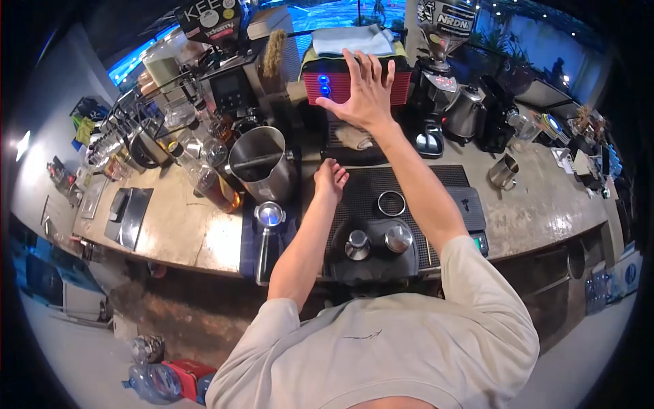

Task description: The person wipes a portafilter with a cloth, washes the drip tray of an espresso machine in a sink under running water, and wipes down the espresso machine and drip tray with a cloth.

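My right hand (366, 92) is raised with its fingers spread, in front of a red machine (398, 87) with blue lights. A folded light blue cloth (351, 41) lies on top of that machine, just behind my fingertips. Lower down, my left hand (330, 178) hovers over the left edge of a black grid mat (436, 178) with its fingers curled; whether they hold anything is hidden. Between my forearms, a metal ring (392, 203) lies on the mat. A beige cloth (354, 136) is bunched beneath the machine.
A portafilter (270, 215) and a steel knock bin (262, 167) stand left of my left forearm, near bottles (216, 185). To the right are a scale (466, 208), a metal pitcher (503, 172), a kettle (464, 114) and a grinder (444, 34).
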`<state>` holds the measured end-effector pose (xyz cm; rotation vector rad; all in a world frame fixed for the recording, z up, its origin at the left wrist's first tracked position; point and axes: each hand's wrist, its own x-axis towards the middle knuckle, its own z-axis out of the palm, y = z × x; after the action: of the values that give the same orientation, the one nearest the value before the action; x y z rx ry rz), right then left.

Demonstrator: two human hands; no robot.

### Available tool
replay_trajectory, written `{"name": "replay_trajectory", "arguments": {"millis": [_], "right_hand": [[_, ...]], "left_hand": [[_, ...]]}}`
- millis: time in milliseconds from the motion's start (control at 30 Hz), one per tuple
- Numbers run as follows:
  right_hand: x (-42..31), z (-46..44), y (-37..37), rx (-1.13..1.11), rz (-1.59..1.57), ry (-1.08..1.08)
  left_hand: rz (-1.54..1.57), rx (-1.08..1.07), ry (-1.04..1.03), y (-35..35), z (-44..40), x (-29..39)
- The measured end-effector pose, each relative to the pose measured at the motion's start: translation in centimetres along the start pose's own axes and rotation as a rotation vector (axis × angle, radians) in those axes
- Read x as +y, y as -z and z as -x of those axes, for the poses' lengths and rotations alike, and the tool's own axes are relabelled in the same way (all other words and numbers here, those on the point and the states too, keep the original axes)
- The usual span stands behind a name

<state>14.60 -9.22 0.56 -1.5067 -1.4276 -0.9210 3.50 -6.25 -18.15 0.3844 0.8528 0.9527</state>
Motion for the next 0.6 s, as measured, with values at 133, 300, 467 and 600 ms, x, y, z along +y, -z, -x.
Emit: {"name": "replay_trajectory", "arguments": {"millis": [133,300,467,600], "right_hand": [[2.3,2.1,2.8,0.156,-0.234,0.051],[4.3,5.9,4.5,0.074,-0.197,-0.13],[3.1,4.0,5.4,0.11,-0.164,-0.077],[4.2,4.1,7.5,0.16,-0.15,-0.15]], "left_hand": [[-0.023,-0.01,-0.012,0.7,-0.6,-0.6],[-0.341,-0.003,-0.491,-0.8,-0.1,0.3],[-1.185,0.142,-1.652,-6.9,3.7,5.0],[-1.488,0.284,-1.65,-7.7,2.1,5.3]]}}
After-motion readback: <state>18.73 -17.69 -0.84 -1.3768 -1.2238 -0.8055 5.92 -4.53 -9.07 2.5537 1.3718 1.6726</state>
